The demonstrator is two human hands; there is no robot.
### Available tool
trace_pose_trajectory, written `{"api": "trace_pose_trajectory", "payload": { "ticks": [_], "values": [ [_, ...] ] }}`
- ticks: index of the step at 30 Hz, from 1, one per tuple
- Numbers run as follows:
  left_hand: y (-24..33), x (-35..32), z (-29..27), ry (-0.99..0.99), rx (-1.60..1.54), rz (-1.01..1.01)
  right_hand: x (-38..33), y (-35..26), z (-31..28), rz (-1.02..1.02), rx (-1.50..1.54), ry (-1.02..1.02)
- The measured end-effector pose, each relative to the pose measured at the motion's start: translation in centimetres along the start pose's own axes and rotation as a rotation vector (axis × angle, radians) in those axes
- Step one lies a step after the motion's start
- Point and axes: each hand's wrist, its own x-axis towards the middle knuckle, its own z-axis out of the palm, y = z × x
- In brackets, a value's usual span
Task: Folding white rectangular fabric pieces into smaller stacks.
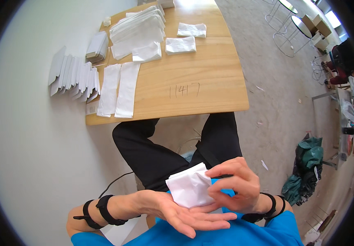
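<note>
Left hand (181, 211): palm up, fingers stretched out to the right, bearing the folded paper from below; its grip is open.
Right hand (236, 184): fingers bent at the packet's right side; whether its grip pinches a layer or only rests there, I cannot tell.
Folded white paper (191, 188): on the left palm, in front of the lap, layers slightly uneven along its top edge.
Handling: the left palm looks best held level as a base, with light right fingertips squaring the edges before pressing; a hard pinch would probably crease such thin sheets.
Worktop (210, 82): beyond the knees; two long white strips (127, 90) lie side by side near its left front corner.
White cards (74, 78): a row along the worktop's left side.
Large white pile (138, 35): fanned, farther back.
Small folded packets (180, 45): two, right of that pile, useful to match for neatness.
</note>
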Motion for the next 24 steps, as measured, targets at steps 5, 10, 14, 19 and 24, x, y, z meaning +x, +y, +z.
{"api": "trace_pose_trajectory", "payload": {
  "ticks": [5, 10, 14, 19, 24],
  "values": [
    [-0.5, -0.1, -0.1, -0.050, -0.016, 0.113, 0.7, 0.2, 0.4, 0.244, -0.056, 0.042],
    [-0.7, 0.2, 0.8, -0.037, 0.007, 0.145, 0.5, 0.5, 0.1, 0.150, 0.019, 0.079],
    [-0.6, 0.3, 1.3, -0.046, -0.060, 0.018, 1.0, 0.8, -0.7, -0.016, 0.136, 0.080],
    [-0.9, 0.4, 2.1, -0.017, -0.058, 0.046, 0.6, 1.4, -0.6, 0.116, 0.441, 0.037],
    [-0.8, 0.0, 2.4, -0.053, -0.054, 0.033, 0.7, 2.1, 0.2, 0.167, 0.794, 0.111]
  ]
}}
